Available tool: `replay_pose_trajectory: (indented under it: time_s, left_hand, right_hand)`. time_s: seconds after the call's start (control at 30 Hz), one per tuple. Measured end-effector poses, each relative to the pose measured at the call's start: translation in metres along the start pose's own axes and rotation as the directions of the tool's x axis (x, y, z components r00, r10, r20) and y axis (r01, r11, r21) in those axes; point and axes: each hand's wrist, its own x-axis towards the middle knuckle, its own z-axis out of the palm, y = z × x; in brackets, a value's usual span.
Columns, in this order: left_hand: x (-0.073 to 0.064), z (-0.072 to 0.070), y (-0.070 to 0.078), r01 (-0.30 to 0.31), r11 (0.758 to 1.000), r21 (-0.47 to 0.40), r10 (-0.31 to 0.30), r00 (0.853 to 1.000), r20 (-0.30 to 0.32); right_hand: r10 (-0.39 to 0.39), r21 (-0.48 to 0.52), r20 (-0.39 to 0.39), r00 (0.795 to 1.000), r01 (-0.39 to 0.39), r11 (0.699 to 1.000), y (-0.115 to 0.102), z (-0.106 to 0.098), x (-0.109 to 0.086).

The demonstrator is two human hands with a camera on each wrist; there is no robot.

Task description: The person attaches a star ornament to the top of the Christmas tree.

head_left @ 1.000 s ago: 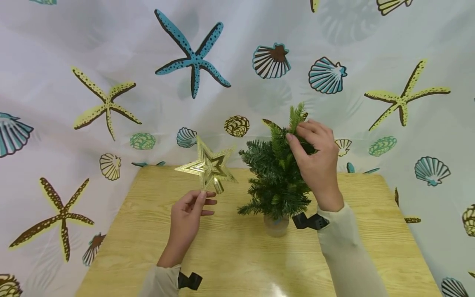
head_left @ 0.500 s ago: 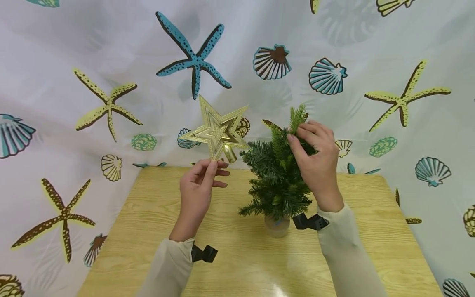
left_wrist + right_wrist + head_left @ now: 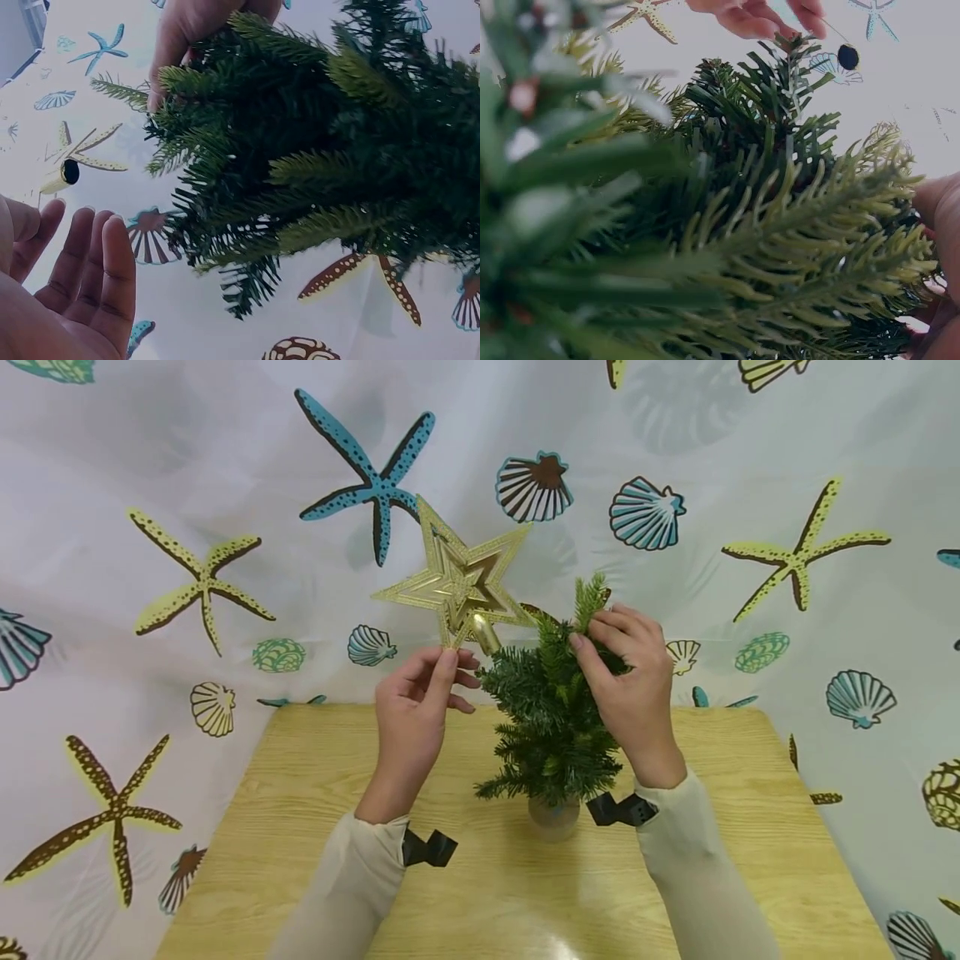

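My left hand (image 3: 416,718) pinches the lowest point of a gold star tree topper (image 3: 457,581) between thumb and forefinger, the other fingers loosely spread. The star is tilted, and its short hollow tube (image 3: 60,177) points down toward the tree, with the dark opening showing in the left wrist view. A small artificial Christmas tree (image 3: 536,718) stands upright in front of me, its tip rising above the branches. My right hand (image 3: 633,681) pinches the tree near its top, thumb and fingers among the light green sprigs. Needles fill most of the right wrist view.
The tree's round base (image 3: 553,820) stands on a light wooden table (image 3: 315,843). Behind and at both sides hangs a white curtain (image 3: 465,410) printed with starfish and shells. A black wrist camera (image 3: 429,848) sits by each sleeve cuff.
My left hand has lifted the gold star up and to the right, from low beside the tree to near its upper left. The right hand keeps its pinch on the treetop.
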Motion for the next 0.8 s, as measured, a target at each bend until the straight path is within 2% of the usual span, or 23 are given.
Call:
replay_pose_trajectory:
  time_s: [0.3, 0.43, 0.8]
  left_hand:
    - [0.018, 0.018, 0.007, -0.071, 0.997, -0.009, 0.071, 0.997, 0.008]
    - [0.023, 0.026, 0.010, -0.072, 0.997, -0.015, 0.073, 0.997, 0.031]
    - [0.038, 0.035, 0.023, -0.083, 0.996, 0.006, 0.083, 0.995, 0.057]
  right_hand:
    - [0.004, -0.001, 0.001, 1.000, -0.004, 1.000, -0.001, 0.003, 0.001]
    - [-0.002, -0.010, -0.008, 1.000, 0.001, 1.000, -0.002, 0.004, 0.001]
    - [-0.020, -0.061, -0.008, 1.000, 0.020, 0.998, -0.002, 0.006, 0.001]
